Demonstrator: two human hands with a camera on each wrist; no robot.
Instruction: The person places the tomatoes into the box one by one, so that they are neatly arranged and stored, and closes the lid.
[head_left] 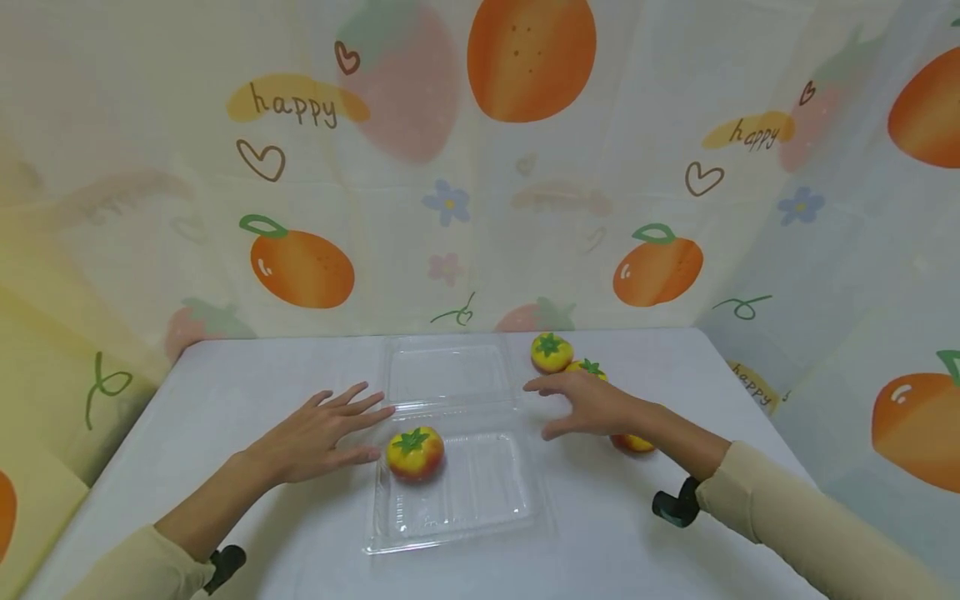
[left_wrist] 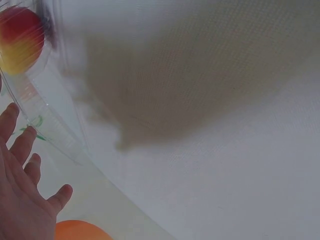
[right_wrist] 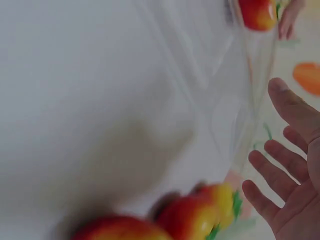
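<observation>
A clear plastic clamshell box (head_left: 480,521) lies opened flat, its lid (head_left: 448,375) toward the back. One red-and-yellow tomato (head_left: 416,455) with a green star-shaped top sits in the left part of its base. Just left of that tomato, my left hand (head_left: 307,442) hovers with fingers spread, holding nothing. My right hand (head_left: 592,404) reaches in from the right of the box with nothing in its grasp, palm and fingers loosely extended in the right wrist view. Near it are a back tomato (head_left: 551,352), a second tomato (head_left: 590,367) partly behind the hand, and a third (head_left: 633,443) partly under the forearm.
A white-covered table (head_left: 247,375) holds everything. Behind and beside it hang fabric walls (head_left: 525,250) printed with oranges, hearts and flowers. Dark wrist straps (head_left: 677,502) show at the sleeves.
</observation>
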